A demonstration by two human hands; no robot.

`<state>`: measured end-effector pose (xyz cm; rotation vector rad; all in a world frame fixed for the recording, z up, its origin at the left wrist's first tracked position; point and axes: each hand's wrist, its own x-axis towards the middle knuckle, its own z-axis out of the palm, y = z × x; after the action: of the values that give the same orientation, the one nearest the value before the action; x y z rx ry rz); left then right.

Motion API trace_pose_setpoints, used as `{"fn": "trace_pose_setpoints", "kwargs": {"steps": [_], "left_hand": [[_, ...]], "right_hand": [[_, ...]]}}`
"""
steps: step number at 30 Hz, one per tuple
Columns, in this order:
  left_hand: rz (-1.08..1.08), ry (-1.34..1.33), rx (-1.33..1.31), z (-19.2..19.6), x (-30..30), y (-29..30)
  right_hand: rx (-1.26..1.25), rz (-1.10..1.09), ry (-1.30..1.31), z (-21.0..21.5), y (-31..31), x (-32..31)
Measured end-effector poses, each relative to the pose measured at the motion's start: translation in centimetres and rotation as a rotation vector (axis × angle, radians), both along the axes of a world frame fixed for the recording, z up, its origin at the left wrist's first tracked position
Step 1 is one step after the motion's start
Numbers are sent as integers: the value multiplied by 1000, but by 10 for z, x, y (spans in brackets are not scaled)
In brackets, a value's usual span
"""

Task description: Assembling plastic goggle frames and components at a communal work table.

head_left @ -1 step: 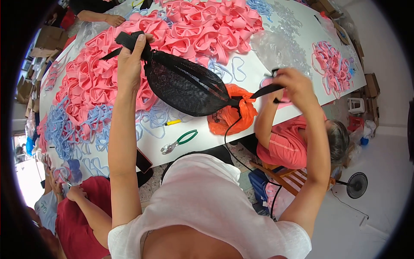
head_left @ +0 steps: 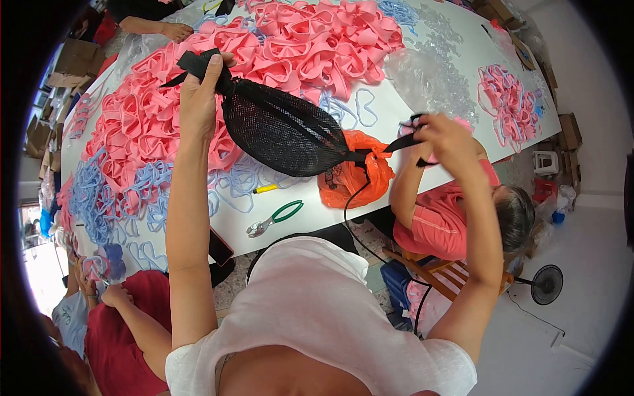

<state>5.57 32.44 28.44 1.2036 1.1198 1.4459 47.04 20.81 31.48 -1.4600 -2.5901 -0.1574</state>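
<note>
A black mesh bag with a dark strip along it hangs stretched above the table between my two hands. My left hand is closed round the black fabric band at its upper left end, where a short tail sticks out. From the other end a black strap runs to my right hand, whose fingers are pinched on it. Behind the bag's right end sits an orange plastic bag. Pliers with green handles lie below the mesh bag, and close by is a yellow pen-like tool.
Pink fabric loops are heaped across the far table, with blue cord loops at the left. A dark phone lies at the near edge. Co-workers sit close on both sides, one in a coral shirt. A black cable hangs from the table.
My right hand has shifted slightly down and left with the strap. The mesh bag and my left hand have hardly moved. The co-worker's head at right has lowered slightly.
</note>
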Motion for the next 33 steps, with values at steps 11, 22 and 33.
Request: {"fn": "trace_pose_setpoints", "kwargs": {"steps": [11, 22, 33], "left_hand": [[22, -79, 15, -7, 15, -19], [71, 120, -13, -2, 30, -39], [42, 72, -8, -25, 28, -78]], "right_hand": [[56, -260, 15, -66, -55, -48], [37, -238, 25, -104, -69, -73], [72, -472, 670, -96, -50, -17]]}}
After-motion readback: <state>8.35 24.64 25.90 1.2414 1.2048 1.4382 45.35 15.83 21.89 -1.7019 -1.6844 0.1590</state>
